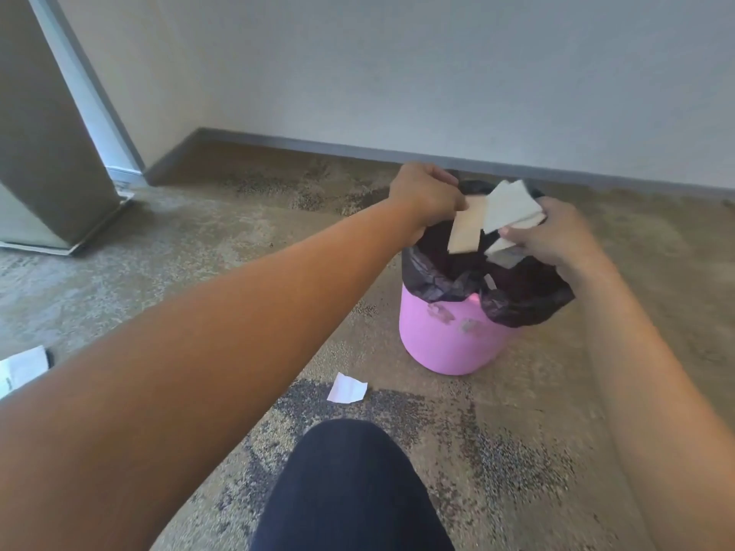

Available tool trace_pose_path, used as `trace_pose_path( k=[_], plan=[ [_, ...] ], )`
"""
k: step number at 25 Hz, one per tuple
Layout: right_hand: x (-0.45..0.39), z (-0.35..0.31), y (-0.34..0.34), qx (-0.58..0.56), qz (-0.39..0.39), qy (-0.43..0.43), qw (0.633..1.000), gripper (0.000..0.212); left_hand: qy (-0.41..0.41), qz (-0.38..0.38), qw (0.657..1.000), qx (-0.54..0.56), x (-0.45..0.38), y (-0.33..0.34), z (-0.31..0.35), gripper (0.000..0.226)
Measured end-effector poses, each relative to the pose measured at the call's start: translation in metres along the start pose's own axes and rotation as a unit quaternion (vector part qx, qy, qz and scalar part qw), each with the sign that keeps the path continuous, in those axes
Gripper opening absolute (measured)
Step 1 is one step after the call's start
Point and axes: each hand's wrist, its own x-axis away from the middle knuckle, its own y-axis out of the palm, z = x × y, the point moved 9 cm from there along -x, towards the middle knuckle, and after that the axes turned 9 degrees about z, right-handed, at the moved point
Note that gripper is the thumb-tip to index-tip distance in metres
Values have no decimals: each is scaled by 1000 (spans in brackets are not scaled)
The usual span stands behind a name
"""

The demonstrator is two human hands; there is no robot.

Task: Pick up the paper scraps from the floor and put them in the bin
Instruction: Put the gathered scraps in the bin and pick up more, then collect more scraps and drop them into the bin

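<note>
Two hands hover over the pink bin (pixel 445 340): the left hand (pixel 427 196) pinches a tan paper scrap (pixel 467 228), the right hand (pixel 553 232) grips white scraps (pixel 511 206), all above the black liner (pixel 437 272). Another scrap (pixel 347 388) lies on the carpet (pixel 199 240).

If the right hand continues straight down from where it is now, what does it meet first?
Probably the black bag lining the pink bin: the right hand holds white paper scraps above its opening, though depth is unclear.

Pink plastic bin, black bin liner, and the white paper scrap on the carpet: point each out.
Pink plastic bin (pixel 441 344), head view, front wall.
Black bin liner (pixel 433 280), head view, overhanging fold.
White paper scrap (pixel 347 388), head view, its middle.
</note>
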Motion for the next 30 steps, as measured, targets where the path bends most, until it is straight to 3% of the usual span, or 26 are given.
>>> trace_pose_path(
  k=[3, 5, 8, 11, 12, 14, 17, 20, 23, 26, 30],
  plan=[
    [12, 0, 13, -7, -85, 33, 996, 44, 12, -10, 1000, -7, 4, -1, -3, 19],
    [21, -15, 18, -1, -91, 13, 996, 43, 18, 22, 999, -20, 0, -22, -14, 13],
    [37, -61, 18, 38, -10, -109, 993, 33, -1, 59, 996, -68, -10, -65, -49, 17],
    [79, -122, 43, -22, 30, -267, 963, 20, -43, 86, 985, -140, -16, -117, -103, 12],
    [97, -136, 67, -54, -6, -301, 952, 18, -64, 95, 979, -167, -17, -136, -125, 8],
    [134, -139, 142, -67, -158, -329, 929, 20, -105, 114, 961, -231, -14, -177, -170, 7],
    [186, -78, 259, 74, -417, -286, 860, 47, -154, 120, 925, -327, 0, -234, -235, 7],
    [202, 2, 314, 226, -507, -277, 784, 70, -198, 106, 869, -442, 19, -288, -290, 41],
    [199, 36, 329, 260, -509, -298, 765, 69, -225, 69, 807, -541, 40, -327, -323, 77],
    [191, 43, 336, 297, -484, -333, 753, 60, -303, 22, 745, -594, 67, -365, -356, 110],
    [193, 38, 347, 359, -487, -363, 708, 43, -320, -14, 727, -608, 94, -384, -376, 104]
  ],
)
